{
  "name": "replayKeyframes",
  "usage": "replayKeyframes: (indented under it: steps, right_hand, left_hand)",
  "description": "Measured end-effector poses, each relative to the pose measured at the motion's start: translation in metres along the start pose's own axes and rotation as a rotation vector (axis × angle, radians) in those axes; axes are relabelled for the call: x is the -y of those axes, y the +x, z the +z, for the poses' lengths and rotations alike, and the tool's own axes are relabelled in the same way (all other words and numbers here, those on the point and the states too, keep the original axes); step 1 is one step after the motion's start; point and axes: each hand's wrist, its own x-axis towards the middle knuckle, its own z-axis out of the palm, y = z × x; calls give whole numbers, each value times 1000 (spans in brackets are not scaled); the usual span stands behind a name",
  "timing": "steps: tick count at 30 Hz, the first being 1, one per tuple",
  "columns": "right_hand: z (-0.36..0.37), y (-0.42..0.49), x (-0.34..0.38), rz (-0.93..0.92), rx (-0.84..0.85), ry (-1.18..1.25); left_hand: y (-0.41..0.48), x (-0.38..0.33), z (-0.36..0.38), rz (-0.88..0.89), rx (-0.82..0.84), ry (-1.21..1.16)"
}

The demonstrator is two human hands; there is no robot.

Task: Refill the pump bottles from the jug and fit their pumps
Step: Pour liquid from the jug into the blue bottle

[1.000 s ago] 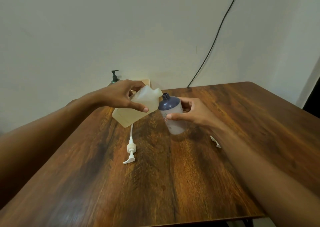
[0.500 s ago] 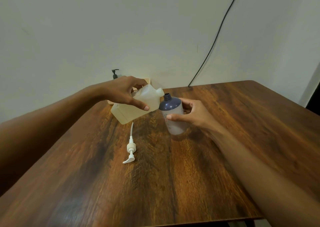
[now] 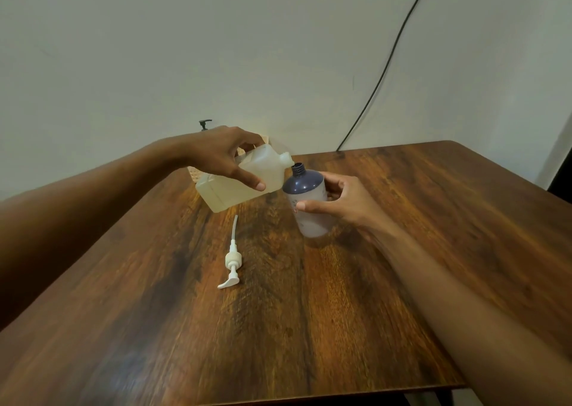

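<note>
My left hand (image 3: pixel 230 158) grips a translucent jug (image 3: pixel 229 190) of pale yellow liquid, tilted with its spout right beside the open neck of a bottle (image 3: pixel 306 201). The bottle has a dark blue shoulder and a pale body; it leans on the table, and my right hand (image 3: pixel 343 202) holds it round the body. A white pump with its long tube (image 3: pixel 231 261) lies flat on the table, in front of the jug. No liquid stream is visible.
The wooden table (image 3: pixel 309 328) runs to the wall. Behind my left hand stand a dark pump bottle (image 3: pixel 205 124), only its top showing, and a light woven basket (image 3: pixel 193 175). A black cable (image 3: pixel 380 74) hangs down the wall at the right.
The jug has lifted and tilted further, bringing its spout up against the bottle's neck. My right hand keeps the bottle in the same place.
</note>
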Motion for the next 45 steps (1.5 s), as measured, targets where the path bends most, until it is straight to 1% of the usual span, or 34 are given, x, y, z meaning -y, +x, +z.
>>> replayKeyframes:
  steps: [11,27,45]
  right_hand:
    - [1,-1,0,-11,1,8]
    - [3,-3,3,29,-4,39]
    - [1,-3,0,28,-2,46]
  left_hand:
    - [-1,-3,-2,-12,-14,34]
    - [-3,-9,-6,-24,13,56]
    - [1,-8,-6,-30,21,74]
